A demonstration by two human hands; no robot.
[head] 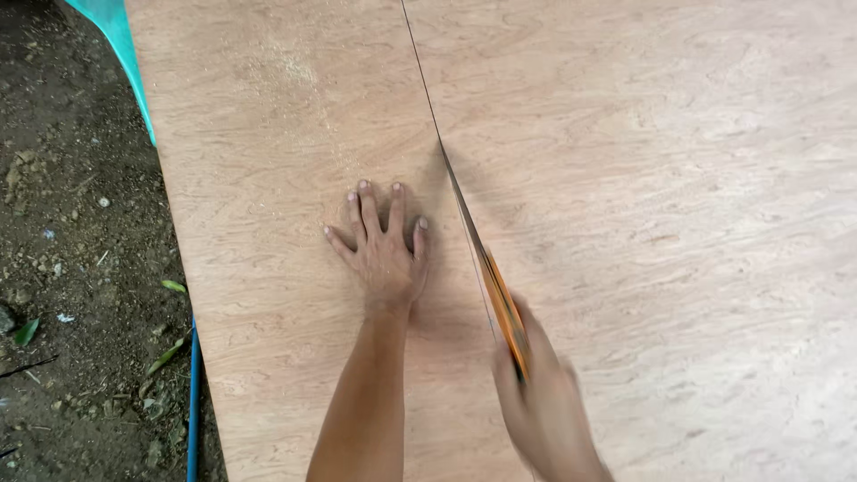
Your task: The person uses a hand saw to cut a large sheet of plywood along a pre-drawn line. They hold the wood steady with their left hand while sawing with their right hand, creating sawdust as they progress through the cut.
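A large pale plywood sheet (678,223) fills most of the head view. A thin dark line runs down it from the top edge toward me. My left hand (384,245) lies flat on the sheet, fingers spread, just left of that line. My right hand (544,415), blurred by motion, grips the orange handle of a hand saw (486,268). The saw's narrow blade stands on edge in the line, its tip near the fingers of my left hand. Fine sawdust is scattered on the sheet above my left hand.
Bare dirt ground (80,268) with small stones and leaves lies left of the sheet. A teal plastic edge (120,45) shows at the top left. A blue tube (193,402) runs along the sheet's left edge at the bottom.
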